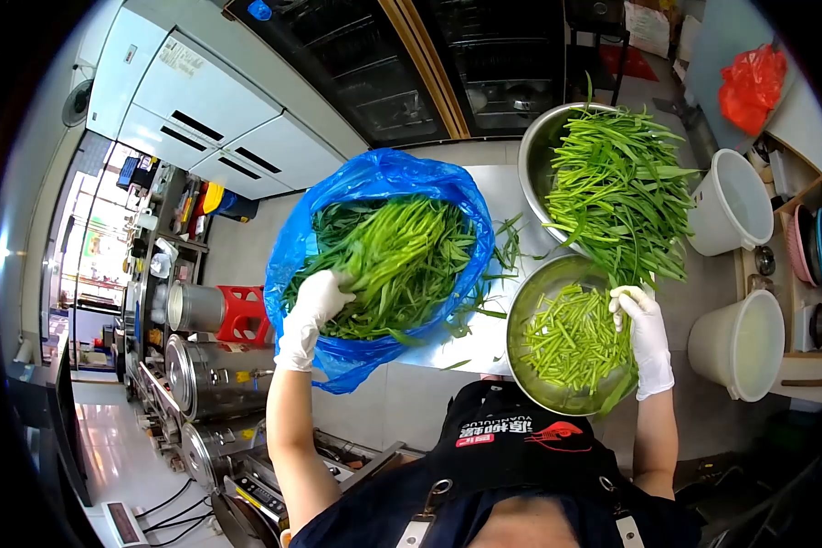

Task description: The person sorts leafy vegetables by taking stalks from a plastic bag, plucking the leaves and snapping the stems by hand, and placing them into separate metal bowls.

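Observation:
A blue plastic bag (470,205) stands open on the metal table, full of leafy green stalks (393,247). At the bag's left part, my gloved left hand (318,306) closes on some of these greens, which are partly blurred. My gloved right hand (641,320) is at the right rim of a steel bowl (517,365) holding short cut green stems (571,333). Its fingers are bent near a few leaves; what they hold, if anything, is hard to make out. Behind that bowl, a larger steel bowl (533,169) is heaped with long leafy greens (616,187).
Loose leaves lie on the metal table (511,183) between bag and bowls. Two white buckets (740,347) stand at the right. A red stool (242,313) and large steel pots (201,370) are on the left. Fridges (201,91) line the back.

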Motion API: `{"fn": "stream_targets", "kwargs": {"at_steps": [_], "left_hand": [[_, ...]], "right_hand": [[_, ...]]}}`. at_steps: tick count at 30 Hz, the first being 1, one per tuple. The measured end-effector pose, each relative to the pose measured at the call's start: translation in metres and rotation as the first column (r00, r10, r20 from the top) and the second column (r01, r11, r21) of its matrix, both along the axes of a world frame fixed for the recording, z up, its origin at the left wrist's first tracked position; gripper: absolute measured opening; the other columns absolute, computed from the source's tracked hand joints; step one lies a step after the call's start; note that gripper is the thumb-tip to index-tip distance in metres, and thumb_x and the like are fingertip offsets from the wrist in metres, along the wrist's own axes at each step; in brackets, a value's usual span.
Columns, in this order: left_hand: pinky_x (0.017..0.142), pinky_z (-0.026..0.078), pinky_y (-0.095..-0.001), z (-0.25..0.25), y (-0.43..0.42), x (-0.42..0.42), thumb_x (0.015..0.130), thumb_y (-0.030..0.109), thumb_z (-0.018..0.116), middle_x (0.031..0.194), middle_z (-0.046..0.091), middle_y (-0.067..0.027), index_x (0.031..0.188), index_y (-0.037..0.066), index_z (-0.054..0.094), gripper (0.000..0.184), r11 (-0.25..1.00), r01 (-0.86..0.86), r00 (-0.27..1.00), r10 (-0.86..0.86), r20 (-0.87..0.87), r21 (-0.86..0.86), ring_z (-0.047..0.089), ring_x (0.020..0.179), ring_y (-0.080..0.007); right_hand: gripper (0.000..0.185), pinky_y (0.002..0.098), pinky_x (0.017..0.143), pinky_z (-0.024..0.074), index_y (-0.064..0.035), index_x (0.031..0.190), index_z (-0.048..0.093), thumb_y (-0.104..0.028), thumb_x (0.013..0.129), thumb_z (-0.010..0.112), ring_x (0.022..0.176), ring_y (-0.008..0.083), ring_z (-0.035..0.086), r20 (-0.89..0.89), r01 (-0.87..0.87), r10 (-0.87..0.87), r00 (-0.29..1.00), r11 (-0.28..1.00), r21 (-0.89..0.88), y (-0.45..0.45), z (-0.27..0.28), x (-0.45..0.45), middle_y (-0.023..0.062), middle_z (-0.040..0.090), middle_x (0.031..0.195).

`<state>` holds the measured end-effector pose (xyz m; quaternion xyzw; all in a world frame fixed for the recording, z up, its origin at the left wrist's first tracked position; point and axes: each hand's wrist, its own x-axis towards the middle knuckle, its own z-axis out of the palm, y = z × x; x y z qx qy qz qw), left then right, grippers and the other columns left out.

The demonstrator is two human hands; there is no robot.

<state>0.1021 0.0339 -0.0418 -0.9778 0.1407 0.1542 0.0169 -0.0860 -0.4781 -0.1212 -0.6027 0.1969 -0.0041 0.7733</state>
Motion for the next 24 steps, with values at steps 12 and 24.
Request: {"fn": "stream_targets", "kwargs": {"at_steps": [12, 24], "left_hand": [[0.061, 0.042, -0.0376, -0.041, -0.102, 0.025, 0.071, 0.016, 0.065, 0.065, 0.057, -0.0079, 0.066, 0.009, 0.060, 0.010, 0.899, 0.310, 0.691, -0.436, 0.576, 0.308, 0.056, 0.065, -0.0237], [0.071, 0.053, -0.0435, -0.021, -0.085, 0.027, 0.077, 0.014, 0.061, 0.080, 0.065, -0.0148, 0.073, 0.007, 0.070, 0.013, 0.985, 0.171, 0.955, -0.169, 0.243, 0.012, 0.065, 0.078, -0.0345]], "right_hand": [[0.014, 0.0218, 0.057, 0.0428, -0.0020, 0.100, 0.065, -0.010, 0.095, 0.056, 0.063, 0.0084, 0.054, 0.011, -0.084, 0.083, 0.996, 0.996, 0.029, 0.031, 0.007, 0.003, 0.0028, 0.062, 0.079], [0.015, 0.0216, 0.057, 0.0427, -0.0015, 0.101, 0.065, -0.011, 0.094, 0.056, 0.063, 0.0081, 0.054, -0.017, -0.091, 0.091, 0.996, 0.996, 0.012, 0.027, 0.000, -0.005, 0.0026, 0.062, 0.080]]}}
